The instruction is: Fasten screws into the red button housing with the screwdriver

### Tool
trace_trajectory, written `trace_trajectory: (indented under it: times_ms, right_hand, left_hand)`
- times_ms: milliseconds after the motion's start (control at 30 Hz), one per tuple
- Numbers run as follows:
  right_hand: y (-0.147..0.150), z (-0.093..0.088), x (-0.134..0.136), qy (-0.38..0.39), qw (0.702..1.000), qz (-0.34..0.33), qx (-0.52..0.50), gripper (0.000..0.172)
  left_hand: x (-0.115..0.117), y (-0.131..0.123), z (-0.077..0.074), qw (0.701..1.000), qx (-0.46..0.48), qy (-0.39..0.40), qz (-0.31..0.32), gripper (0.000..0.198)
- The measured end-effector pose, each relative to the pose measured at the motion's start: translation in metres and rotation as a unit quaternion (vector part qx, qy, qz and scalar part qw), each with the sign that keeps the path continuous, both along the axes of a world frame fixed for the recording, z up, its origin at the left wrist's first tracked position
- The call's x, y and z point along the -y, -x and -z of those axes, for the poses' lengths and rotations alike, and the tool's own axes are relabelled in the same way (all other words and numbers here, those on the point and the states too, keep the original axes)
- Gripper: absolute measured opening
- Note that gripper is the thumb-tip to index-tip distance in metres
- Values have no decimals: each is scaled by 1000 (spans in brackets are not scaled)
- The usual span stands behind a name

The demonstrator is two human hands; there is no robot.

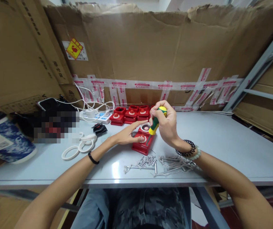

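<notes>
A red plastic part (141, 145) with a round hole lies on the grey table (222, 143) in front of me. My left hand (127, 133) rests on it, fingers stretched flat and pressing it down. My right hand (165, 122) is closed round a screwdriver (156, 122) with a green and yellow handle, held nearly upright with its tip down on the red part. A second red part (145, 127) sits just behind, partly hidden by the hands.
A row of red parts (129, 115) stands behind. Loose screws (148, 160) and long metal pins (174, 163) lie near the front edge. White rings (79, 147), a black clip (100, 128), a power strip (95, 116) and a white-blue cup (5, 140) are left. Cardboard walls surround.
</notes>
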State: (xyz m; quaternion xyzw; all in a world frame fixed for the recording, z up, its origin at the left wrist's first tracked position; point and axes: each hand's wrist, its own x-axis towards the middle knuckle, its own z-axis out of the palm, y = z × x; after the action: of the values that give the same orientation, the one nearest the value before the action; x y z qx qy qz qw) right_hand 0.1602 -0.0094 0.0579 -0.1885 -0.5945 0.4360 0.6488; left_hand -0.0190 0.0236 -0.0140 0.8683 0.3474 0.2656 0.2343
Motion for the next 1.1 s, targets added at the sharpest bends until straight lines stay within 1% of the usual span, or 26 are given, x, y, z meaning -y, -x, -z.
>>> trace_trajectory:
  times_ms: [100, 200, 267, 333, 367, 400, 433, 467, 500, 533, 567, 600, 633, 700, 800, 867, 1000, 1100]
  right_hand:
    - [0, -2, 2, -9, 1000, 8, 9, 12]
    - [-3, -6, 2, -34, 999, 29, 13, 12]
    - [-6, -10, 1, -60, 997, 49, 14, 12]
    - [-10, -15, -1, -84, 994, 72, 16, 12]
    - [-13, -17, -1, -95, 992, 86, 18, 12]
    - [-15, -20, -2, -107, 989, 101, 19, 12]
    - [-18, -23, -2, -119, 986, 117, 21, 12]
    - [-20, -25, -3, -132, 982, 133, 23, 12]
    - [-23, -28, -3, -144, 978, 149, 26, 12]
    - [-26, -30, -3, -155, 974, 162, 28, 12]
    - [-28, -32, -2, -164, 970, 175, 31, 11]
    - [-31, -33, -2, -173, 967, 186, 36, 11]
    - [-33, -34, -2, -181, 963, 196, 41, 11]
    - [-38, -35, -1, -197, 956, 213, 51, 11]
    - [-43, -34, -1, -213, 948, 230, 61, 12]
    - [-47, -30, -3, -214, 946, 234, 61, 13]
    - [-58, -21, -9, -189, 950, 242, 56, 14]
    - [-65, -15, -14, -168, 952, 249, 60, 14]
  left_hand:
    - [-2, 0, 0, 999, 6, -28, -19, 75]
    - [-6, -3, 3, 998, 24, -49, -40, 72]
    - [-7, -7, 5, 994, 27, -62, -84, 71]
    - [-3, -13, 6, 983, 16, -89, -161, 69]
    - [1, -17, 5, 973, 10, -117, -198, 68]
    - [6, -22, 3, 963, 6, -155, -222, 66]
    - [12, -28, 1, 953, 7, -199, -226, 64]
    - [19, -33, -2, 950, 7, -240, -199, 59]
    - [26, -39, -5, 954, 7, -264, -144, 51]
    - [33, -45, -7, 964, -3, -257, -74, 42]
    - [38, -51, -8, 973, -25, -231, 6, 37]
    - [42, -57, -8, 978, -43, -197, 59, 34]
    - [45, -61, -7, 980, -61, -165, 96, 34]
    - [47, -68, -3, 982, -81, -117, 124, 36]
    - [46, -71, 1, 979, -98, -88, 156, 35]
    - [45, -72, 1, 974, -115, -94, 171, 33]
    - [42, -81, -6, 966, -147, -122, 173, 31]
    - [37, -90, -10, 962, -155, -95, 203, 24]
